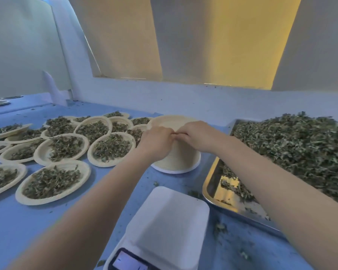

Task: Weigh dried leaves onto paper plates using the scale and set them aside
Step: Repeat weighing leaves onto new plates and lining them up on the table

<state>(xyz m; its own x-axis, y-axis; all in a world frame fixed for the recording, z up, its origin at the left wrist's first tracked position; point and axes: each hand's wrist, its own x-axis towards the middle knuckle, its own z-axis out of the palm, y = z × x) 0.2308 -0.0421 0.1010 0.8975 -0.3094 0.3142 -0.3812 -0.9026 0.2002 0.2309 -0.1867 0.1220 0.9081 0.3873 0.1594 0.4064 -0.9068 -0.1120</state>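
Observation:
A tall stack of empty paper plates (180, 158) stands behind the white scale (167, 227). My left hand (156, 140) and my right hand (197, 136) meet at the near rim of the stack's top plate (172, 121), fingertips pinching its edge. The scale's platform is bare, and its display sits at the bottom edge of the view. A large metal tray (219, 191) at the right holds a heap of dried leaves (293, 149).
Several paper plates filled with leaves (53, 182) crowd the blue table (12, 227) at the left and centre. Leaf crumbs lie scattered around the scale and the tray. A white wall runs behind the table, with some flat items at the far left.

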